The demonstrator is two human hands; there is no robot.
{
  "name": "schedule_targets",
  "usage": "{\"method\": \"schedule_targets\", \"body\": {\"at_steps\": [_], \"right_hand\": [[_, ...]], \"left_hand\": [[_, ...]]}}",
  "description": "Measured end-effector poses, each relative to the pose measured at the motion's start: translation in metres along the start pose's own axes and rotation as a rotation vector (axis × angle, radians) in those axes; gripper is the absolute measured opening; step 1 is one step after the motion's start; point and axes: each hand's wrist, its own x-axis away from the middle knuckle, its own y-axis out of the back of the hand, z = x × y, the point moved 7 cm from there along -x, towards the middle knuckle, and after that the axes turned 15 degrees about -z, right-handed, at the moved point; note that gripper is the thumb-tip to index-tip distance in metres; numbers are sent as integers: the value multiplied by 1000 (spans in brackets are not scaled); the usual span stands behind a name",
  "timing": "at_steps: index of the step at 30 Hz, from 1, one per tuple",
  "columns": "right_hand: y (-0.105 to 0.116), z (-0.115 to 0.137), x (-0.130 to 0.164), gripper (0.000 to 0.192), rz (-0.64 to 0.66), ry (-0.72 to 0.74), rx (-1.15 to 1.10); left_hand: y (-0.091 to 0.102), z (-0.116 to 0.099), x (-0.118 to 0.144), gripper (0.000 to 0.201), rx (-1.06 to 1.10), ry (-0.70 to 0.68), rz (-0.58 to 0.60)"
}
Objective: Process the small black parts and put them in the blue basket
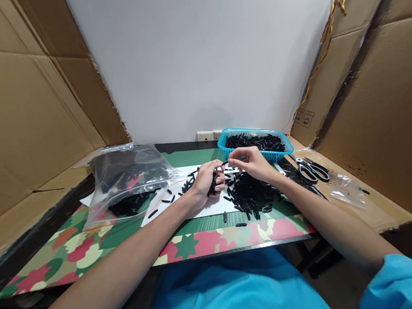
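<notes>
Hands: left hand [206, 180] curls around a bundle of small black sticks; right hand [249, 161] pinches one stick by the tips, fingers narrow.
Stick: the pinched stick [225, 162] lies between the two hands, long axis roughly level, pointing left toward the bundle. Both hands are close; the right one holds it.
Pile: loose black sticks [250, 194] heaped just below the right hand, on a white sheet [201, 210].
Basket: blue mesh plastic basket [226, 139] of the same sticks, behind the right hand.
Bag: clear crinkled bag [126, 177] with more sticks, left.
Scissors: black-handled scissors [313, 169], right.
Mat: glossy camouflage-print mat [89, 244].
</notes>
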Motion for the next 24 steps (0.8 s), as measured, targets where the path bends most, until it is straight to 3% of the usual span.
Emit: {"method": "schedule_targets", "body": {"at_steps": [15, 24], "right_hand": [[-2, -5, 0, 39, 74, -46, -88], [0, -7, -2, 42, 51, -69, -133]], "left_hand": [[-3, -6, 1, 20, -6, -141, 52], [-6, -4, 3, 20, -25, -113, 70]]}}
